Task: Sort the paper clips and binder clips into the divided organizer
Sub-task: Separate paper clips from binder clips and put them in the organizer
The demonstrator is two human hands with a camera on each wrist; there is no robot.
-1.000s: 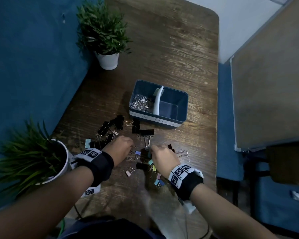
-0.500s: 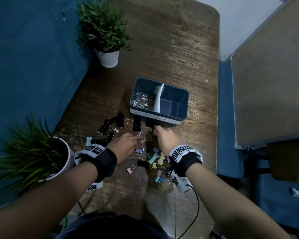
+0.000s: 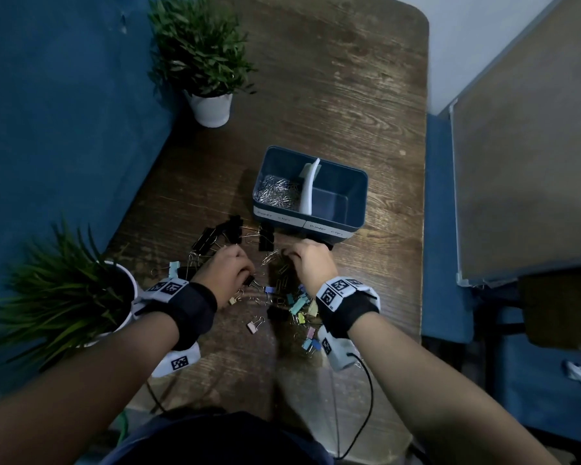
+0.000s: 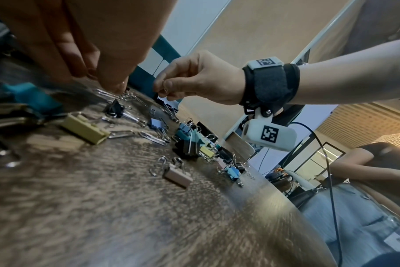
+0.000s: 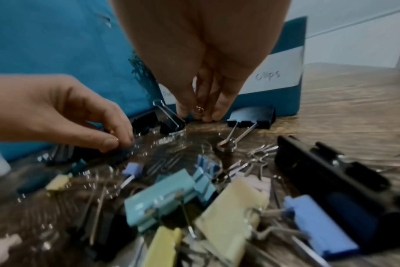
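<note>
The blue divided organizer (image 3: 356, 209) stands mid-table with a white divider (image 3: 307, 186). Its left compartment holds silver paper clips (image 3: 277, 193); the right one shows only bare floor. In front of it lie loose black binder clips (image 3: 222, 233), coloured binder clips (image 3: 299, 307) and scattered paper clips (image 3: 271, 257). My right hand (image 3: 294, 255) pinches a paper clip (image 5: 199, 109) just above the table, close to the organizer's front wall (image 5: 283, 72). My left hand (image 3: 245, 266) pinches paper clips (image 4: 126, 94) on the wood with curled fingertips (image 5: 117, 141).
A potted plant (image 3: 202, 62) stands at the back left and another (image 3: 61, 297) at the near left, beside my left wrist. A large black binder clip (image 5: 251, 117) leans against the organizer. The table edge (image 3: 421, 263) runs along the right; a second person (image 4: 377, 162) sits beyond it.
My right hand has moved forward from the coloured clips toward the organizer's front. My left hand has shifted slightly forward over the loose paper clips.
</note>
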